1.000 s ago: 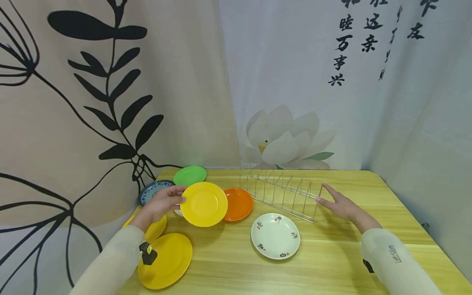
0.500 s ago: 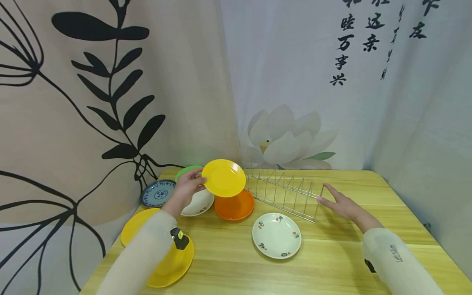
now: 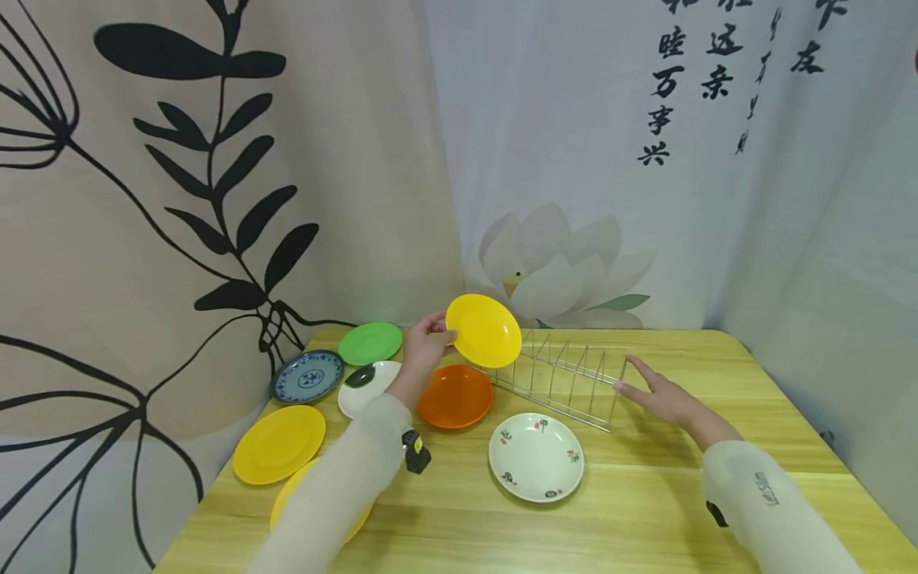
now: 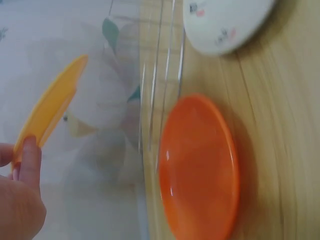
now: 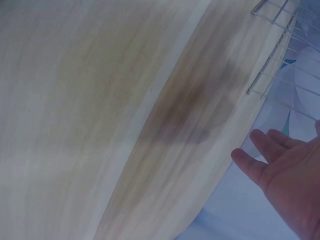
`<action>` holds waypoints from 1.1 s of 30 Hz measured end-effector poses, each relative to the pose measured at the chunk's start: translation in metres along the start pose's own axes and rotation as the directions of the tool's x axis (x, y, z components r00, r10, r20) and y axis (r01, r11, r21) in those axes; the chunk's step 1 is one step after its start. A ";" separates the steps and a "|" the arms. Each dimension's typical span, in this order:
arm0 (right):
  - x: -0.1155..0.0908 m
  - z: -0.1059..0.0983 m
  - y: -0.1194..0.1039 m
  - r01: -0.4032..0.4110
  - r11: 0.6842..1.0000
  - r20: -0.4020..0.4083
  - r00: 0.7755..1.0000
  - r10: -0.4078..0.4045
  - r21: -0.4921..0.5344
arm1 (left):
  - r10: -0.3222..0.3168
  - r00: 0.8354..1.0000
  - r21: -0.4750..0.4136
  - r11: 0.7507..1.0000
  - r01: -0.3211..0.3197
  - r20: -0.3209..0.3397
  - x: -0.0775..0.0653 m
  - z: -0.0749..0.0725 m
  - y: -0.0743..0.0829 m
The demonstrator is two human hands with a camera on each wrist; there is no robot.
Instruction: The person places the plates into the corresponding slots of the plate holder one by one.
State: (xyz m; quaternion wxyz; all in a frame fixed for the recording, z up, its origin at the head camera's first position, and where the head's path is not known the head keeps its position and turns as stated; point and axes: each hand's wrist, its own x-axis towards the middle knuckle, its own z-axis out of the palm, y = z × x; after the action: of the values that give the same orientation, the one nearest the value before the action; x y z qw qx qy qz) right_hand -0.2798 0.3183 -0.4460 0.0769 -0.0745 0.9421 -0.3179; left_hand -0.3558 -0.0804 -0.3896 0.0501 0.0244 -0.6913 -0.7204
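In the head view, the left hand pinches a small round glossy yellow plate by its edge, raised before the left end of a silver wire rack, while the right hand is at the rack's right end, thumb and forefinger spread. The left wrist view shows the yellow plate tilted, held well clear of a round orange plate on the pale wooden table. In the right wrist view, the right hand's visible fingers are loosely extended near the rack's wires.
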 end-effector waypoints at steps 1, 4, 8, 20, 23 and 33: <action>0.000 0.000 -0.001 -0.002 1.000 0.003 1.000 0.002 0.004 | 0.010 1.000 -0.008 1.000 -0.009 0.003 -0.001 0.007 0.000; -0.001 -0.001 -0.002 -0.002 1.000 0.006 1.000 0.002 0.009 | 0.033 0.999 -0.027 0.999 -0.033 0.008 -0.003 0.026 0.001; -0.001 -0.001 -0.003 0.006 1.000 -0.002 1.000 -0.006 -0.001 | 0.062 0.998 -0.039 0.997 -0.061 0.023 -0.006 0.049 0.000; 0.001 -0.002 0.000 -0.014 1.000 0.014 1.000 0.014 0.019 | 0.117 0.988 -0.037 0.993 -0.114 0.096 -0.025 0.111 0.000; 0.002 -0.002 0.002 -0.016 1.000 0.020 1.000 0.015 0.026 | 0.119 0.986 -0.024 0.993 -0.117 0.113 -0.029 0.123 0.000; 0.004 0.000 0.005 -0.037 0.999 0.029 0.999 0.036 0.035 | 0.179 0.974 0.053 0.981 -0.188 0.142 -0.040 0.153 -0.011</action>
State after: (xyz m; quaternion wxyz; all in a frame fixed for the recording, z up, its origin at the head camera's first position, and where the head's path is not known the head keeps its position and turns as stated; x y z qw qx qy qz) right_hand -0.2844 0.3212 -0.4491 0.0974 -0.0607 0.9363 -0.3320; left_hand -0.3329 0.0763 -0.3952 0.0685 -0.0873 -0.7160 -0.6893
